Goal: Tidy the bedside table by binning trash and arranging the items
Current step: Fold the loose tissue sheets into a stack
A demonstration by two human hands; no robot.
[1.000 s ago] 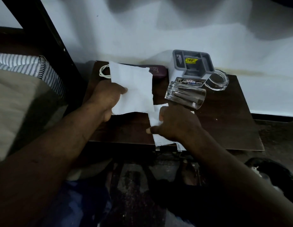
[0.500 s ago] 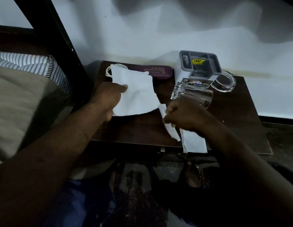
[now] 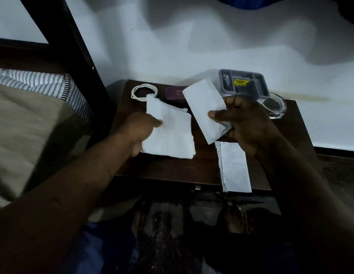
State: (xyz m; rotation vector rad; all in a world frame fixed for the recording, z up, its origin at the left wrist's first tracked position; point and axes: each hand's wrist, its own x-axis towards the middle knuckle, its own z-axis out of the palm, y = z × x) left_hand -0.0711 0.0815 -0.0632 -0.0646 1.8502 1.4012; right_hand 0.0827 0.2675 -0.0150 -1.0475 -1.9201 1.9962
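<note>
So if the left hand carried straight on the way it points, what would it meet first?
Probably the white paper piece pinched in the right hand: the left hand, holding its own tissue, points forward and rightward toward it. Depth is unclear.

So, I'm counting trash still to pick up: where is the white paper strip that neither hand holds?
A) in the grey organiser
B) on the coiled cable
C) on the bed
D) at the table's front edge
D: the loose strip lies at the front edge of the table, near the right hand, which pinches another paper piece; the left hand grips a torn sheet.
</note>
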